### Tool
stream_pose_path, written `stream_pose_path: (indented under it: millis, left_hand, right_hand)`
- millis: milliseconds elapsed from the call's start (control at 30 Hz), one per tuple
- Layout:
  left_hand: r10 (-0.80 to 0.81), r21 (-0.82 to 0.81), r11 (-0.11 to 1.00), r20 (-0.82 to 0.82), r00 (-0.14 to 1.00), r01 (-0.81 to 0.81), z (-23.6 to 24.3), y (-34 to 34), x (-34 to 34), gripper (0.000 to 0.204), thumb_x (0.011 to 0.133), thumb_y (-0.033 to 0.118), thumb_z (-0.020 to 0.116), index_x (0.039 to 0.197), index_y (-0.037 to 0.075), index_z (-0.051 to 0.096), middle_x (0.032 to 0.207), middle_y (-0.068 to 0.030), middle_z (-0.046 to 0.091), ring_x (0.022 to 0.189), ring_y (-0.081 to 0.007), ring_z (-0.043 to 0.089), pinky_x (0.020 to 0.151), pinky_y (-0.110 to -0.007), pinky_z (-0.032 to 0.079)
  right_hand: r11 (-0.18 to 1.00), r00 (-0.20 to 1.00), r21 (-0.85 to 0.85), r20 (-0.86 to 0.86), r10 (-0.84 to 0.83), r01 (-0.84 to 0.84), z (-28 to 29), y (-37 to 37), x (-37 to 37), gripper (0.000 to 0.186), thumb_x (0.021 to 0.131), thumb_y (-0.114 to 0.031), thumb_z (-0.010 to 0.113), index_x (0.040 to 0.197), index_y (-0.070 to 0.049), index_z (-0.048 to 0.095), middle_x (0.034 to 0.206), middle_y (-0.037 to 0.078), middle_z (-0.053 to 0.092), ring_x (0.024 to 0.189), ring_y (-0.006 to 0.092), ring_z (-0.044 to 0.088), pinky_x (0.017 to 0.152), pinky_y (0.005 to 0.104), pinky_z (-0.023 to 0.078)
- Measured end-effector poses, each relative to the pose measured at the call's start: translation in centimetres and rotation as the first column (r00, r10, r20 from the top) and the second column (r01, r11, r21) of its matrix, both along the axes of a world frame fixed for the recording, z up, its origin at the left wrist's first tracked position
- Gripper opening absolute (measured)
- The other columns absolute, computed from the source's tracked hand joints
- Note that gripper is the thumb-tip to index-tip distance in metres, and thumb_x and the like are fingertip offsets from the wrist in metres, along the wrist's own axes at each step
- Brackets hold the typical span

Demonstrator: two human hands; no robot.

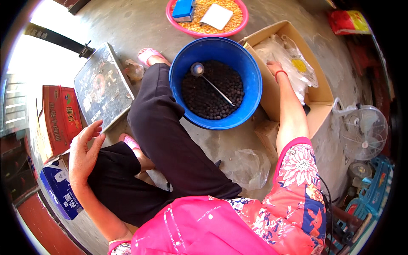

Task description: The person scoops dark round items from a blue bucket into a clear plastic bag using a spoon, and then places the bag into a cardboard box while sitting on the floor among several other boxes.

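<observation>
My left hand (86,151) is raised at the left with curved fingers apart and nothing in it, near the metal scale platform (102,85). My right hand (275,67), a red band on its wrist, reaches into the cardboard box (318,110), fingers curled on white plastic bags (287,59). Beside it, between my legs and the box, stands a blue bucket (250,93) of dark round pellets (210,95), a long-handled metal ladle (196,69) lying on them.
A pink basin (238,15) holds yellow grain, a blue box and a white item. Red (61,119) and blue (61,191) cartons sit left. A fan (363,131), teal tools (382,178) and a red-yellow bag (348,21) are right. Loose plastic (246,165) lies below the bucket.
</observation>
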State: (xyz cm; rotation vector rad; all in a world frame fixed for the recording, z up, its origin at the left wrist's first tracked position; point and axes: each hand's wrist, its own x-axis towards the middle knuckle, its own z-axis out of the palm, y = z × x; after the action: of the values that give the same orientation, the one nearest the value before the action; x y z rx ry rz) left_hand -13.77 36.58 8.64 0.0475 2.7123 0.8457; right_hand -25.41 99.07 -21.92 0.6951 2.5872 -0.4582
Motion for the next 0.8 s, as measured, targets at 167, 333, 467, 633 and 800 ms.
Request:
stream_pose_path:
  millis: [167, 333, 467, 633, 800]
  left_hand:
    - [-0.078, -0.046, 0.996, -0.034, 0.996, 0.076, 0.0, 0.0, -0.2, 0.032, 0.080, 0.007, 0.059, 0.110, -0.001, 0.056, 0.094, -0.0148, 0.062, 0.087, -0.0210, 0.059, 0.080, -0.031, 0.044]
    - [-0.126, 0.014, 0.992, -0.082, 0.989, 0.128, 0.1, 0.8, -0.9, 0.031, 0.080, 0.006, 0.058, 0.110, -0.001, 0.056, 0.094, -0.0148, 0.062, 0.088, -0.0208, 0.059, 0.079, -0.031, 0.044]
    - [-0.215, 0.082, 0.970, -0.164, 0.963, 0.230, 1.5, 2.2, -1.5, 0.029, 0.083, 0.004, 0.055, 0.111, -0.001, 0.056, 0.098, -0.0131, 0.062, 0.094, -0.0180, 0.058, 0.082, -0.028, 0.044]
    - [-0.268, 0.137, 0.937, -0.308, 0.913, 0.321, 2.4, 3.2, -1.9, 0.027, 0.081, 0.008, 0.058, 0.107, 0.000, 0.059, 0.091, -0.0136, 0.064, 0.087, -0.0191, 0.060, 0.078, -0.028, 0.045]
    - [-0.233, 0.311, 0.902, -0.229, 0.945, 0.298, 1.0, 1.5, -2.5, 0.026, 0.082, 0.013, 0.059, 0.105, 0.001, 0.060, 0.089, -0.0122, 0.064, 0.080, -0.0165, 0.060, 0.075, -0.027, 0.046]
  right_hand:
    - [0.999, 0.999, 0.015, -0.016, -0.051, 0.051, 0.8, 0.8, 1.5, 0.052, 0.069, -0.029, 0.063, 0.116, -0.005, 0.056, 0.124, 0.022, 0.049, 0.116, 0.0326, 0.047, 0.098, 0.0350, 0.036]
    - [0.915, 0.732, -0.302, -0.554, -0.396, 0.267, 3.5, 4.9, 5.2, 0.033, 0.071, -0.013, 0.066, 0.102, -0.001, 0.063, 0.096, 0.013, 0.065, 0.091, 0.0217, 0.060, 0.082, 0.0296, 0.046]
    - [0.603, 0.335, -0.778, -0.529, -0.780, 0.177, 9.4, 7.1, 6.2, 0.030, 0.074, 0.004, 0.061, 0.103, -0.003, 0.059, 0.086, 0.006, 0.060, 0.076, 0.0139, 0.059, 0.066, 0.0249, 0.050]
    - [0.559, 0.262, -0.816, -0.577, -0.774, -0.146, 18.7, 2.5, 6.8, 0.032, 0.077, 0.008, 0.057, 0.107, -0.003, 0.054, 0.092, 0.007, 0.059, 0.077, 0.0168, 0.060, 0.066, 0.0261, 0.051]
    - [0.639, 0.567, -0.767, -0.501, -0.654, 0.060, 23.3, 0.8, 5.8, 0.021, 0.080, 0.004, 0.056, 0.100, -0.004, 0.058, 0.088, 0.005, 0.061, 0.080, 0.0174, 0.061, 0.066, 0.0292, 0.052]
